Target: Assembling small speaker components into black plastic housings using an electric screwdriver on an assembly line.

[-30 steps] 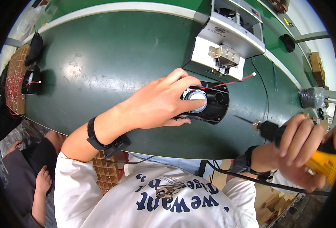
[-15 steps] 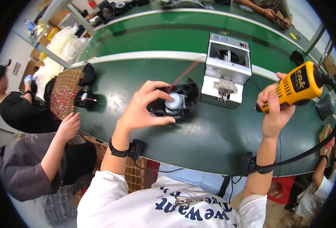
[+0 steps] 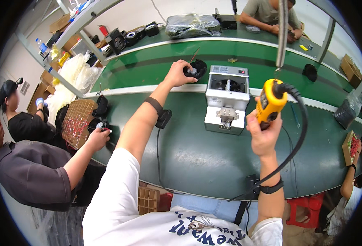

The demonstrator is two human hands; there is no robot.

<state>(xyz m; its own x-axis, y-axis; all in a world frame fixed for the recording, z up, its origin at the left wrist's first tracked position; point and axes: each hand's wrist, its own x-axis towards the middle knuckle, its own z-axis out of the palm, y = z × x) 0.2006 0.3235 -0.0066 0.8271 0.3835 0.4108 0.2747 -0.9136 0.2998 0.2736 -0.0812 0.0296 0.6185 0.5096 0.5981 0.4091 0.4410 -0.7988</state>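
Note:
At the far side, over the green belt, my left hand has its fingers curled on the near left side of a black round housing. A pale round motor-like part sits in the middle of that housing, and a thin reddish wire sticks up from it. My right hand is wrapped round a yellow electric screwdriver, held above the bench with its cable end up. The screwdriver's tip is hidden. Between my hands stands a grey-white screw feeder, touched by neither.
The dark green bench lies before me, a pale rail separating it from the green belt. The screwdriver's black cable loops at my right. On the left, a co-worker's hand is at a black part beside a divided cardboard tray.
My left hand has carried the housing from the bench to the far belt. My right hand has moved left, the screwdriver turning more upright. The left co-worker's hand has reached a black part.

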